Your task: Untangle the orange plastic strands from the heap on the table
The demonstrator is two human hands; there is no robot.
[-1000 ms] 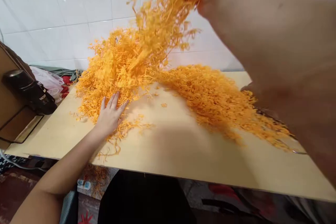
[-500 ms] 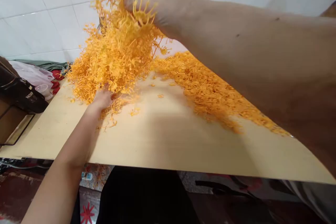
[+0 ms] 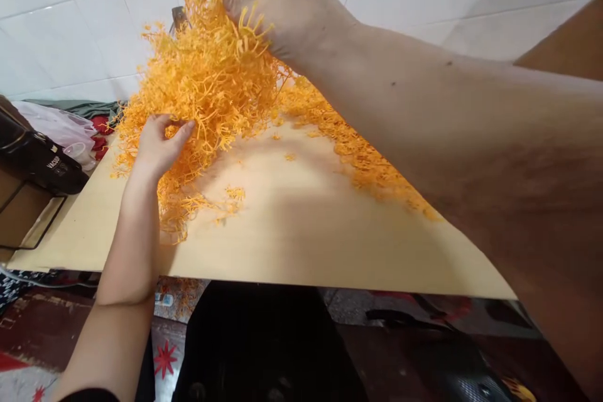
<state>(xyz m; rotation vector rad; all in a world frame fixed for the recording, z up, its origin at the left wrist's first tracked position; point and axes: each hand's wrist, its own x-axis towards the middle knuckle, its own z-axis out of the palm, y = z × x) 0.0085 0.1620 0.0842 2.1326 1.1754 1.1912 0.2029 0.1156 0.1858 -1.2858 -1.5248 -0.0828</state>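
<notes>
A large tangled clump of orange stringy, many-legged pieces (image 3: 207,81) stands in a tall heap over the left part of the board. My right hand (image 3: 287,6) is closed on its top and holds that part up high near the wall; some of its fingers are hidden behind strands. Lower down, on the heap's left side, my left hand (image 3: 162,141) has its thumb and fingers curled together around strands, fingertips partly buried. Loose strands (image 3: 174,226) hang and lie below my left wrist. A flatter spread of the same pieces (image 3: 367,163) lies to the right, partly behind my right forearm.
The pale board (image 3: 282,245) has its front edge close to my lap. A black box marked VACUUM (image 3: 51,166), a clear plastic bag (image 3: 61,125) and red pieces (image 3: 100,125) sit at the left. White tiled wall (image 3: 85,25) rises behind. Red star-shaped pieces (image 3: 164,359) lie below.
My left hand has risen from the clump's lower edge to its left side, drawing strands down toward the board's front. My right hand still holds the top, nearly in place. The view shifted slightly.
</notes>
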